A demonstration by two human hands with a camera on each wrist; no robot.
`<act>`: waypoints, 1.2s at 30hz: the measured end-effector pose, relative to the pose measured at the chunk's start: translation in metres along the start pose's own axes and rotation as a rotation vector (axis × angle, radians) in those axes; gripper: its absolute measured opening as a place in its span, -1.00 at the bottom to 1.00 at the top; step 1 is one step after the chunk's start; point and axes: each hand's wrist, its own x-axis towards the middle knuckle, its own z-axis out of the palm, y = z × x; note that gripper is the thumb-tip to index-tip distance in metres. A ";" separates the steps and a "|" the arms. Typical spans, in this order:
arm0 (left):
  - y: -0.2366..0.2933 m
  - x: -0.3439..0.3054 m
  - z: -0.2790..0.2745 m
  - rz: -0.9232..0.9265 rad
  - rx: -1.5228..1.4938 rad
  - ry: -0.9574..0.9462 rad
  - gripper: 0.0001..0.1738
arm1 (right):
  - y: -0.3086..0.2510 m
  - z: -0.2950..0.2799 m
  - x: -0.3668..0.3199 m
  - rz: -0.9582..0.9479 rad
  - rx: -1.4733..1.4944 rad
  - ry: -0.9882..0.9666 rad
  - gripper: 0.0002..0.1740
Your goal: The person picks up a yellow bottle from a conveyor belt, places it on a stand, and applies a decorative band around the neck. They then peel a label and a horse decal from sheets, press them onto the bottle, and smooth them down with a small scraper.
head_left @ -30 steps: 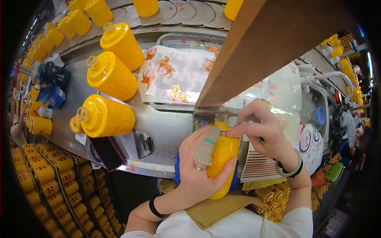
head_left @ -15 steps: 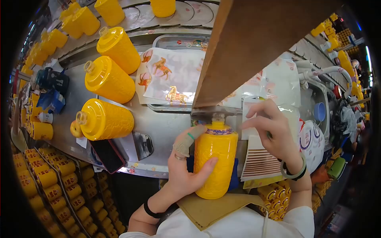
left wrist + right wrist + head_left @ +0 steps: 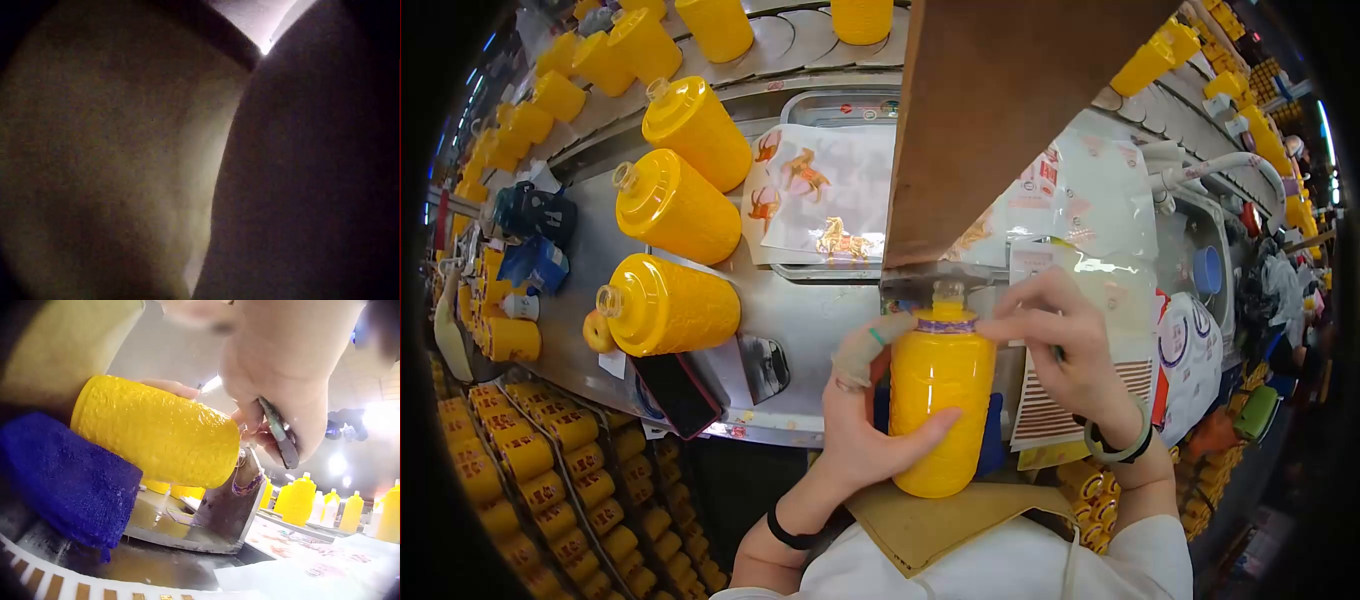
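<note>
In the head view, a yellow bottle (image 3: 941, 410) with a clear glass neck stands upright, a purple patterned strip (image 3: 945, 325) round its shoulder. My left hand (image 3: 865, 425) grips its left side, thumb across the front; one finger wears a pale cover with a green band. The right hand (image 3: 1075, 350) has its fingertips at the strip's right end; whether they pinch it is unclear. In the right wrist view, its curled fingers hold a small dark and green tool (image 3: 279, 434), and the yellow bottle (image 3: 156, 434) lies across the picture. The left wrist view is too dark to read.
A brown beam (image 3: 970, 130) rises just beyond the bottle. Three yellow bottles (image 3: 675, 305) and a phone (image 3: 677, 393) are on the left. Horse-print sheets (image 3: 825, 190) lie behind, with striped strips (image 3: 1080, 400) at the right. A blue cloth (image 3: 75, 478) lies below the bottle.
The bottle has turned from tilted to upright, and its strip shows across the front. My right hand drew back from the neck, then returned to its right side.
</note>
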 end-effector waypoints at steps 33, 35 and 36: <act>0.026 0.007 0.012 0.195 0.397 0.040 -0.26 | -0.018 0.015 -0.002 0.088 0.008 0.066 -0.39; 0.027 0.007 0.011 0.197 0.411 0.034 -0.28 | -0.020 0.015 -0.002 0.086 0.017 0.073 -0.40; 0.029 0.008 0.011 0.190 0.406 0.033 -0.30 | -0.020 0.016 -0.002 0.092 0.013 0.074 -0.41</act>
